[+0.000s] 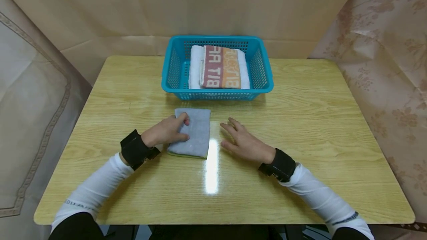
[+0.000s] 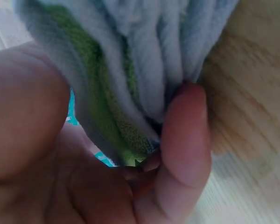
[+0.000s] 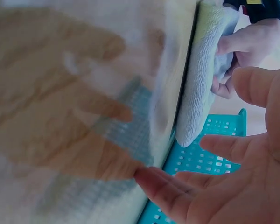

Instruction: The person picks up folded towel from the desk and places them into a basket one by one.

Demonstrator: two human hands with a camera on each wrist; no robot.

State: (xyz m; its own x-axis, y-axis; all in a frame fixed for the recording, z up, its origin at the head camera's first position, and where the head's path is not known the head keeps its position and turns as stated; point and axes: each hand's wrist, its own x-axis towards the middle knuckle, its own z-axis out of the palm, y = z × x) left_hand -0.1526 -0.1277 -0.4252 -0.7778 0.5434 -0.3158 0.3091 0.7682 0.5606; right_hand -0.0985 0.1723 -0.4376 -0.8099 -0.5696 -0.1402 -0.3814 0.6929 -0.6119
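Note:
A folded grey-blue towel (image 1: 195, 132) with a green layer along its edge lies on the table in the head view. My left hand (image 1: 168, 132) grips it at its left side, thumb and curled fingers on the cloth. In the left wrist view the towel's (image 2: 151, 60) grey and green folds sit between thumb and fingers. To the right of the towel, my right hand (image 1: 246, 143) holds nothing. Its fingers are loosely spread just over the table, and in the right wrist view one fingertip (image 3: 151, 179) meets its reflection in the glossy tabletop.
A blue plastic basket (image 1: 217, 95) stands at the table's (image 1: 310, 121) back edge, behind the towel. Inside it are a white towel (image 1: 196, 66) and, on top, a folded red-and-orange patterned towel (image 1: 221, 67). Beige cloth (image 1: 207, 6) hangs behind the table.

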